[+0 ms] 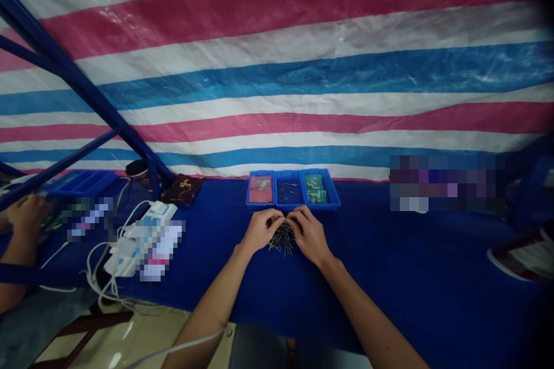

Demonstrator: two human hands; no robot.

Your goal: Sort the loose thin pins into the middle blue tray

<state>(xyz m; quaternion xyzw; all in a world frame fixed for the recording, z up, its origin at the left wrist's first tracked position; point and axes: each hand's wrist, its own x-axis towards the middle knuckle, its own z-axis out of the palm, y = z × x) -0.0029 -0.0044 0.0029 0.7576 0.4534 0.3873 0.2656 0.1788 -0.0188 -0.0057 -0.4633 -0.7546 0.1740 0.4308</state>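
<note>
My left hand (259,230) and my right hand (310,235) meet over a loose pile of thin, dark metallic pins (283,241) on the blue tabletop. Thumb and fingers are pinched together on both hands, fingertips nearly touching. Whatever lies between them is too small to make out. Just beyond my hands stands a blue three-part tray (336,204). Its left compartment holds a pink piece (261,190) with something pale on it. Several similar thin pins (288,191) lie in the middle one, and the right one has a green piece (315,187) with pale bits.
White power strips (125,253) with tangled cables lie left, near a brown packet (182,189) and a blue metal frame (93,95). Another person's hand (29,214) is at far left, by another blue tray (82,183). A striped tarp (277,81) hangs behind.
</note>
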